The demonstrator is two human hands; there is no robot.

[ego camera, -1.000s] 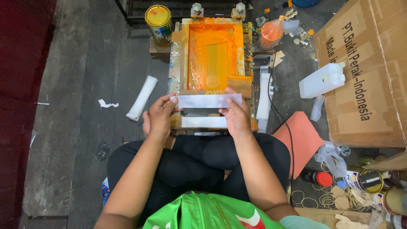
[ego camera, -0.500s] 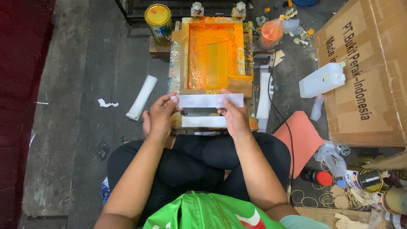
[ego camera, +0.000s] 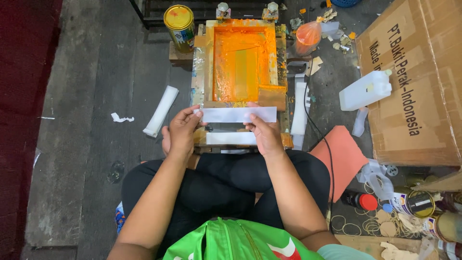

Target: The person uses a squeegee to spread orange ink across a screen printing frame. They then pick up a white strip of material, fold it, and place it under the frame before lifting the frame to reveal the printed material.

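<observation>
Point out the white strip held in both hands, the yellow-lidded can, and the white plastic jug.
white strip (ego camera: pixel 239 114), head view, middle of the strip.
yellow-lidded can (ego camera: pixel 178 17), head view, lid.
white plastic jug (ego camera: pixel 365 90), head view, its side.

The person wears black trousers covering both crossed legs. The upper garment is a bright green top with a seam running down the front centre and a red-and-white marking near its lower right. Both forearms are bare; no sleeves reach them. The left hand and right hand are bare, without gloves. No rings or watch can be made out.
</observation>
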